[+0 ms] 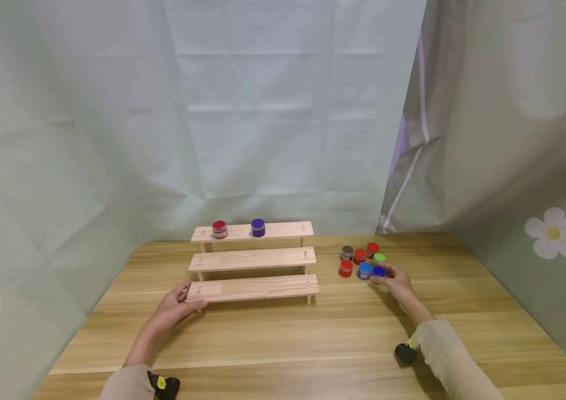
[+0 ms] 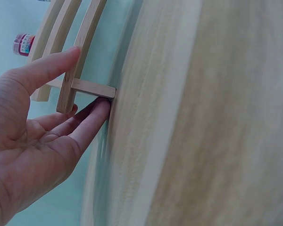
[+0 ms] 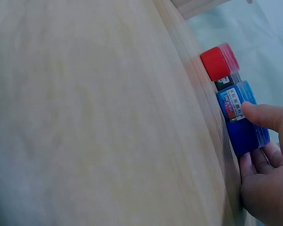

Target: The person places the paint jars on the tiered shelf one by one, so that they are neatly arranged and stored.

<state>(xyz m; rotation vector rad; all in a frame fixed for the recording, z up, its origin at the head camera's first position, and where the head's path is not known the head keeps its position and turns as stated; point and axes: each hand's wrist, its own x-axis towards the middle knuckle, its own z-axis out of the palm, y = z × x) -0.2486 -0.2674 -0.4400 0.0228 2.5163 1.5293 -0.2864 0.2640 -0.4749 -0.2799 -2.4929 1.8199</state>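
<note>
A three-step wooden display rack stands on the table. My left hand holds the left end of its lowest step, thumb against the board and fingers by the short leg. On the top step sit a dark red paint jar and a purple-blue one. To the right of the rack, my right hand grips a dark blue paint jar between thumb and fingers. A lighter blue jar with a printed label stands right beside it.
Close to my right hand are a green-lidded jar, a dark brown jar and red jars, standing in a cluster. A pale curtain hangs behind the wood-grain table. At the right hangs a flowered curtain.
</note>
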